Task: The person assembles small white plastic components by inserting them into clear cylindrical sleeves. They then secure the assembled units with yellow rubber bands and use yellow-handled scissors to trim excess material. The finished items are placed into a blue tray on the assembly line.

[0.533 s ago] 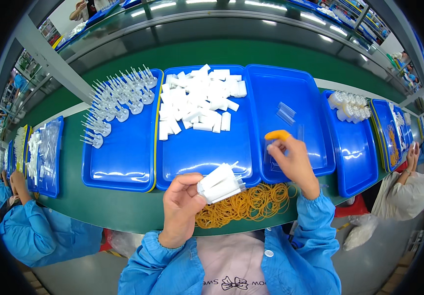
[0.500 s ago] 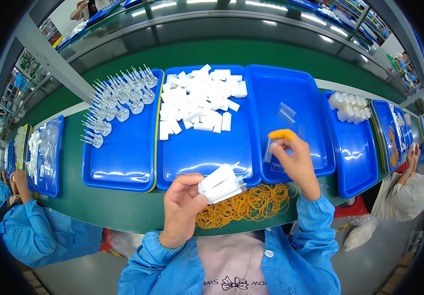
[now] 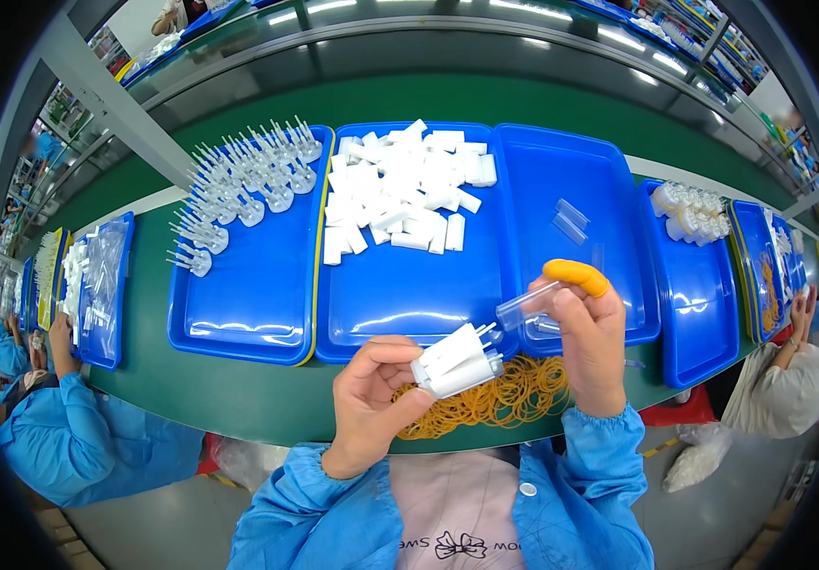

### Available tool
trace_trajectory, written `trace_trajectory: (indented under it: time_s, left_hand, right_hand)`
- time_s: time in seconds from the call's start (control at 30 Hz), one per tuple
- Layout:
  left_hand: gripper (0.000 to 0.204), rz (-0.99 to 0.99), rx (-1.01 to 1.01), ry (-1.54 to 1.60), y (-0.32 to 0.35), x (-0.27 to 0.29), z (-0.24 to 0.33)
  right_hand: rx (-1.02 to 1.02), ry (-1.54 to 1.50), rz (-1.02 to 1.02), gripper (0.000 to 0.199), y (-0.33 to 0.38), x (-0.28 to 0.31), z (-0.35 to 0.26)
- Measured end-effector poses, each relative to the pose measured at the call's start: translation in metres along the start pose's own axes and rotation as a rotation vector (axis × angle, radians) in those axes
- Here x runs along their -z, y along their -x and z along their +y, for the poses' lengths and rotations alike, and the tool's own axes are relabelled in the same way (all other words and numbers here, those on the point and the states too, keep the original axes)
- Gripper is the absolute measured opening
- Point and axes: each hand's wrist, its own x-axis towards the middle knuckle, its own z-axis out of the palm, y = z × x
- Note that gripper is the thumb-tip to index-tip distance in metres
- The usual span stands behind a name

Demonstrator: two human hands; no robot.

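In my left hand (image 3: 376, 399) is a small assembly of white blocks (image 3: 460, 361) on a clear plastic base, its thin pins pointing up and to the right. Thumb and fingers are closed round its base end. My right hand (image 3: 588, 337), with an orange finger cot (image 3: 575, 276) on one finger, pinches a clear plastic tube (image 3: 527, 304). The tube's free end points left, close to the assembly's pins but apart from them. Below the assembly lies a heap of yellow rubber bands (image 3: 485, 399) on the green table (image 3: 238, 404).
A blue tray (image 3: 238, 323) at left holds clear pinned bases (image 3: 248, 180). White blocks (image 3: 400, 185) fill the back of the middle tray (image 3: 409, 304). More clear tubes (image 3: 571, 220) lie in the tray (image 3: 571, 161) to its right. A farther right tray (image 3: 694, 323) holds translucent parts (image 3: 689, 214). People work at both sides.
My right hand has lifted the clear tube out of its tray and brought it nearer, tilting it toward the assembly. The left hand with the assembly has shifted slightly right.
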Motion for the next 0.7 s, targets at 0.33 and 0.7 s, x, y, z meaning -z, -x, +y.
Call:
trace_trajectory:
  time_s: [0.33, 0.7]
  left_hand:
    - [0.043, 0.009, -0.189, -0.456, 0.002, -0.005, 0.005]
    - [0.048, -0.145, -0.237, -0.795, -0.005, -0.014, 0.031]
  right_hand:
    - [-0.062, 0.019, -0.104, 0.023, 0.011, -0.007, -0.006]
    - [0.048, 0.118, -0.102, 0.025, 0.016, -0.013, -0.014]
